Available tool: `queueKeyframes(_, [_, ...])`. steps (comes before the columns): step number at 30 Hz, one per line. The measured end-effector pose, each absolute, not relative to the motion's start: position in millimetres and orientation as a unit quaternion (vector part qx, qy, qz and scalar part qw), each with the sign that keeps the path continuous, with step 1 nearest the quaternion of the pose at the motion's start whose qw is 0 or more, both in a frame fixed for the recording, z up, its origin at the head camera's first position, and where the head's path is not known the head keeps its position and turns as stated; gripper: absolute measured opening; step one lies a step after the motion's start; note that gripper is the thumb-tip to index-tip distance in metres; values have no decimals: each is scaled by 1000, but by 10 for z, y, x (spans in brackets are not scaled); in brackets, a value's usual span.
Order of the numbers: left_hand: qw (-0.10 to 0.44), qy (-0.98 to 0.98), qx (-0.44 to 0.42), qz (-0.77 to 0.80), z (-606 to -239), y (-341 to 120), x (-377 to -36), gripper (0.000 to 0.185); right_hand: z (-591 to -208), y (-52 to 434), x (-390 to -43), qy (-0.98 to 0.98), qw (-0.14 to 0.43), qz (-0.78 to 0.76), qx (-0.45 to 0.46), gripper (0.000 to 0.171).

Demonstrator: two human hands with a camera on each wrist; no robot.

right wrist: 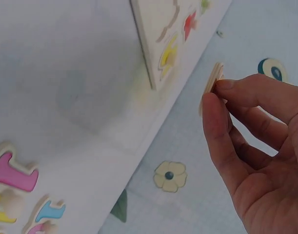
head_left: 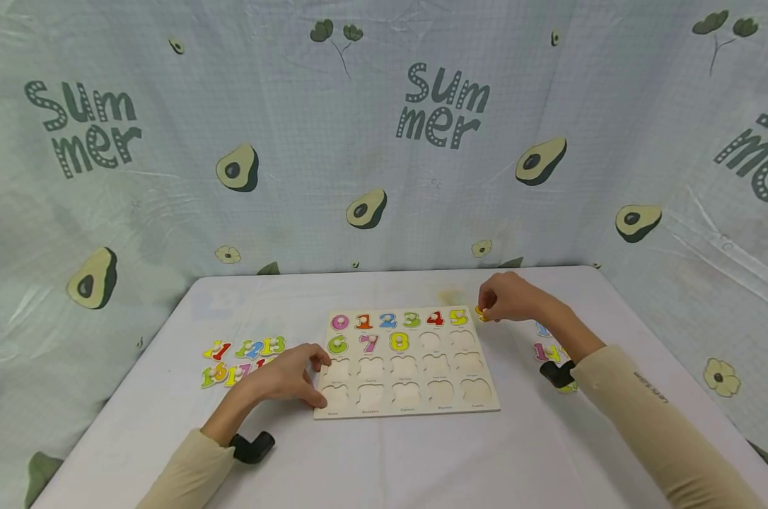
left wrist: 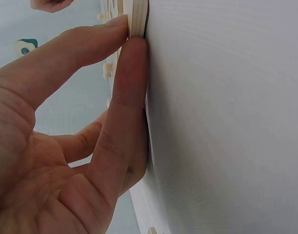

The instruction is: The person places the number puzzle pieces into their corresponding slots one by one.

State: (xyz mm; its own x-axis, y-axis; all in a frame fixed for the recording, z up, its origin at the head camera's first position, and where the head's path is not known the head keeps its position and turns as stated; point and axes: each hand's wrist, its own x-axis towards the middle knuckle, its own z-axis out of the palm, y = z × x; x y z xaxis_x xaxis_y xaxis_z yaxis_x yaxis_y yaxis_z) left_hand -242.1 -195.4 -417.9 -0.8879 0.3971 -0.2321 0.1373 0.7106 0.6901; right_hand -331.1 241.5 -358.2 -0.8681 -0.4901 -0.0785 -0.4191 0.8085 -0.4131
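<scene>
Nearest the camera, on the white worktop (head_left: 384,459), the left hand (head_left: 288,378) is resting against the left edge of the puzzle board (head_left: 406,360) — its fingers (left wrist: 124,87) are lying straight and pressing the board's rim, steadying it. Beside that hand, loose number pieces (head_left: 244,357) are lying on the worktop. Further back, past the board's far right corner, the right hand (head_left: 508,297) is pinching a yellow-orange number piece (head_left: 481,312) between thumb and fingertips, holding it clear of the worktop. More loose numbers (head_left: 547,346) are sitting just right of that wrist. Seating the piece well would, I judge, mean turning it flat, matching it to an empty recess and keeping the board pinned — the left hand is already helping there.
</scene>
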Motion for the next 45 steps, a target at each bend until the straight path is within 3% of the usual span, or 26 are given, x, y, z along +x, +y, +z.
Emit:
queueKeyframes(21, [188, 906, 146, 351, -4160, -1963, -2401, 59, -3687, 1797, -3251, 936, 108, -182, -282, 4])
queueKeyframes(45, [188, 909, 147, 341, -4161, -1965, -2406, 59, -3893, 1470, -3283, 928, 128, -168, -306, 3])
